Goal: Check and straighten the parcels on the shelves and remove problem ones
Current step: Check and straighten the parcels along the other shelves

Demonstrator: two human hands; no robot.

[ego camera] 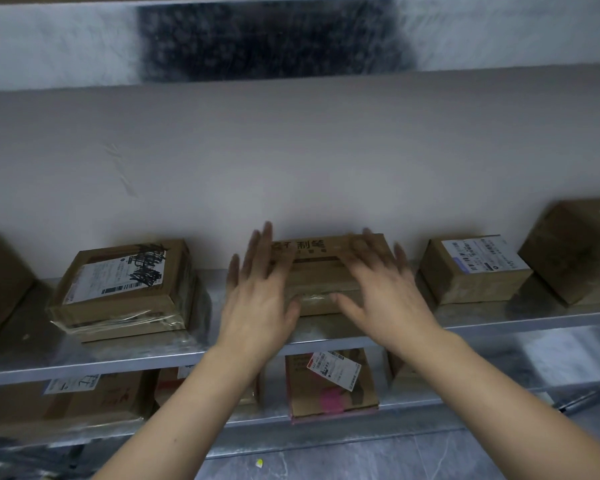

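I see both hands out at the brown printed parcel (pixel 321 271), which sits in the middle of the metal shelf (pixel 118 356), back against the wall. The left hand (pixel 257 292) lies along its left side, fingers straight and spread. The right hand (pixel 387 289) rests on its top, fingers fanned, thumb at the front edge. Blur keeps me from telling how firmly they press. A taped parcel with a scribbled label (pixel 125 289) sits apart on the left and a labelled box (pixel 475 271) near on the right.
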